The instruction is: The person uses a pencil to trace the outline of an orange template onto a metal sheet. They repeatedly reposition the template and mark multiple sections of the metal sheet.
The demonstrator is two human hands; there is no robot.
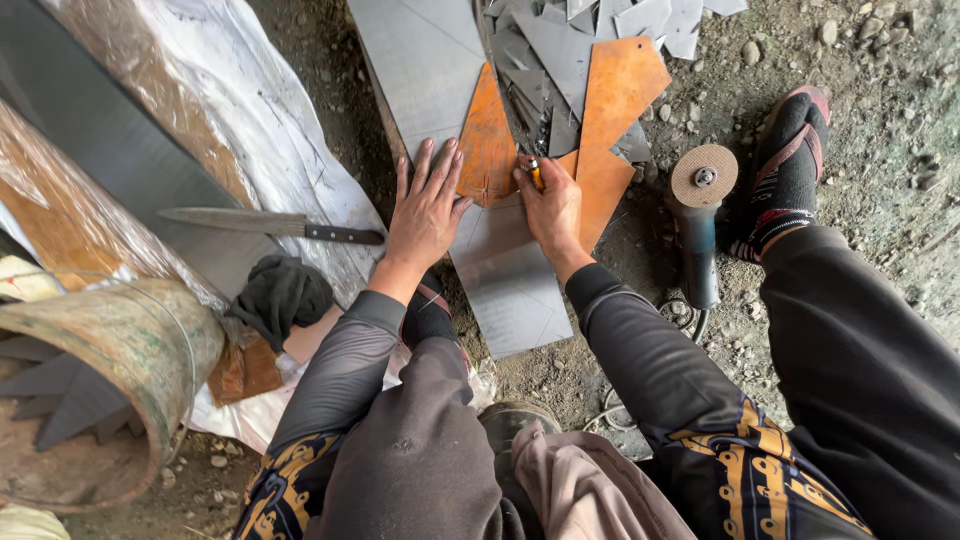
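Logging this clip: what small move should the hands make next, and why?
Probably draw the marker in the right hand along the rusty template's edge: the left hand presses flat beside it on the grey sheet.

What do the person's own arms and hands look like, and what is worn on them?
Both arms wear long, close-fitting dark grey sleeves with darker ribbed cuffs at the wrists. Near the upper arms the cloth turns dark blue with a golden ornamental pattern. The left hand and the right hand are bare: no gloves, and no rings or watch can be seen.
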